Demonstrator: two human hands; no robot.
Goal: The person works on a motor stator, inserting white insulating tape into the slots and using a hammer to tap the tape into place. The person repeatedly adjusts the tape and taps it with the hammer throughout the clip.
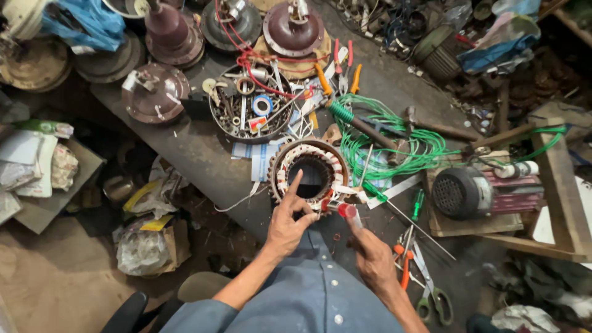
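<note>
A round motor stator (pixel 310 172) with copper windings and white and red insulation lies on the dark workbench (pixel 197 151) in front of me. My left hand (pixel 287 225) rests on its near rim, forefinger pointing up over the bore, thumb and fingers pinching a wire end at the winding. My right hand (pixel 372 256) is just to the right, gripping a small tool with a red tip (pixel 347 211) that points at the same spot on the stator's near right edge.
A round tray of small parts (pixel 250 105) sits behind the stator. Green wire coils (pixel 394 139) and a hammer (pixel 370 129) lie to the right, with a screwdriver (pixel 417 205), scissors (pixel 431 290) and a small motor (pixel 475 192). Fan motor housings (pixel 293 28) line the back.
</note>
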